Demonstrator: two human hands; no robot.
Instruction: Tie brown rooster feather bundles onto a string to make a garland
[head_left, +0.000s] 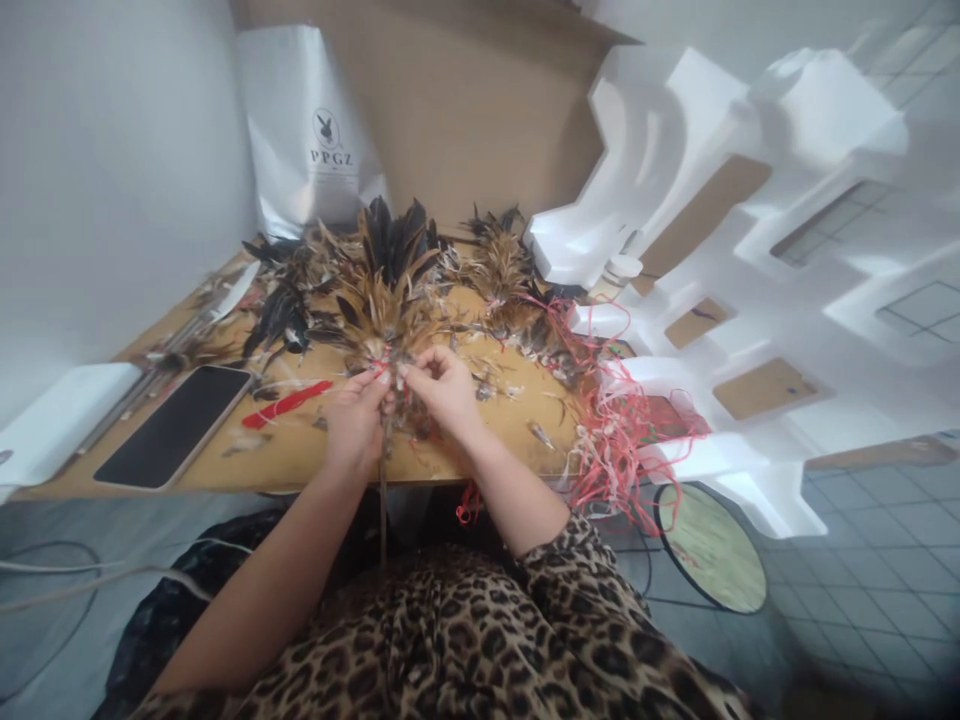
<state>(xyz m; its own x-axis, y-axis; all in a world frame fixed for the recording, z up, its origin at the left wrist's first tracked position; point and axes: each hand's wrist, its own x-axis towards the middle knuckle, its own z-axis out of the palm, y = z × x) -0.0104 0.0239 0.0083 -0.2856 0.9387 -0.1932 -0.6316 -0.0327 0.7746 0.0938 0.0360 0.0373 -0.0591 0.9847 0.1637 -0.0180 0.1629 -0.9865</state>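
Observation:
A feather duster (390, 310) stands between my hands, its brown and black feathers spreading away from me. Its thin stick (384, 490) runs down toward my body. My left hand (356, 415) is closed around the stick just below the feathers, thumb and finger pinching. Red string (379, 364) shows at the feather base beside the left fingertips. My right hand (448, 395) is closed in a pinch at the right side of that base, touching the feathers; what lies between its fingertips is too small to make out. A red strip (287, 404) lies left of my left hand.
Loose feathers (281, 310) cover the table's (525, 430) back. A phone (176, 425) and a white box-like object (67, 415) lie left. Tangled pink-red string (622, 460) hangs over the right edge, beside white foam packing (810, 290). A silver bag (300, 130) stands behind.

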